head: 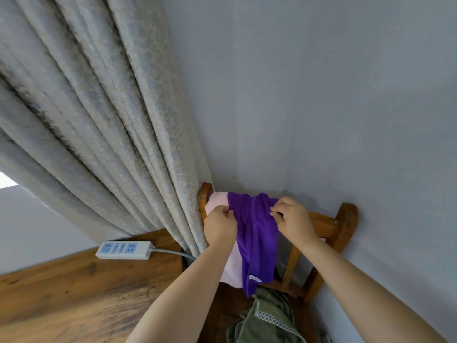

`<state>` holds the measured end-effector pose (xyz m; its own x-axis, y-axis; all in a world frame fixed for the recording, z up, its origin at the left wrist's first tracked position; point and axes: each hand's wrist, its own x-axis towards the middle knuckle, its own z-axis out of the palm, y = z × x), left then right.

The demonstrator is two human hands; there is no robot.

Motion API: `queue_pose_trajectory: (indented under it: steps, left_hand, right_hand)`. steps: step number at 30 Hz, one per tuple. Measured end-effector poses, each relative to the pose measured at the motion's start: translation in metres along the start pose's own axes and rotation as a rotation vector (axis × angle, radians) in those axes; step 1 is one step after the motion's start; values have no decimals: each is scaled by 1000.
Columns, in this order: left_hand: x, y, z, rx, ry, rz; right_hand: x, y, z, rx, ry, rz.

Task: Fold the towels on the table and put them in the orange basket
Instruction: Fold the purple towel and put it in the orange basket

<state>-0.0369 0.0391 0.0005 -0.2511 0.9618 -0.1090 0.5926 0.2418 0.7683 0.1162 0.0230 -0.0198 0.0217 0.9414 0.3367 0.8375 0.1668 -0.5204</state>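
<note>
A grey wall (321, 95) fills the right side ahead of me, and a heavy patterned curtain (99, 120) hangs in folds down the left, its lower edge brushing the chair's left post. The wooden counter (74, 293) runs along the lower left with a white power strip (123, 250) lying on it near the curtain, its cable trailing off to the right. In the corner stands a wooden chair (343, 226) against the wall, and an olive-green bag (267, 318) sits on its seat.

Both my bare forearms reach up and forward from the bottom of the view toward the chair's top rail. My left hand (220, 226) is knuckles-up, fingers curled, pinching the left edge of the purple towel (257, 233). My right hand (293, 219) comes in from the right, wrist bent, fingertips (273, 211) pinched on the towel's upper right fold. So both grips are closed on this cloth.

The purple towel is draped over the chair's back, bunched in soft vertical creases between my hands, its lower end hanging down to just above the bag, with a small white mark near the hem. Under it lies a pale pink towel (217, 200), showing at the rail's left end and below my left wrist.
</note>
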Motion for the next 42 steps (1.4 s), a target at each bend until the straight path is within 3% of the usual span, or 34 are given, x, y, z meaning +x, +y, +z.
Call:
queue_pose_trajectory:
  steps: [5, 11, 15, 24, 30, 42]
  left_hand:
    - [-4, -1, -20, 28, -5, 120]
    - [-22, 6, -48, -119, 46, 269]
    - [-48, -1, -77, -233, 62, 335]
    - [-142, -66, -199, -288, 227, 394]
    - [-197, -145, -282, -238, 343, 324]
    - [-241, -327, -380, -43, 481, -37]
  right_hand:
    - [-6, 0, -13, 12, 44, 18]
    - [-20, -22, -58, 5, 272, -8]
    - [-40, -61, -81, 22, 383, -119]
    - [-129, -183, -90, 109, 438, -287]
    - [-190, -253, -60, 164, 369, -338]
    - [-268, -336, 96, 510, -117, -74]
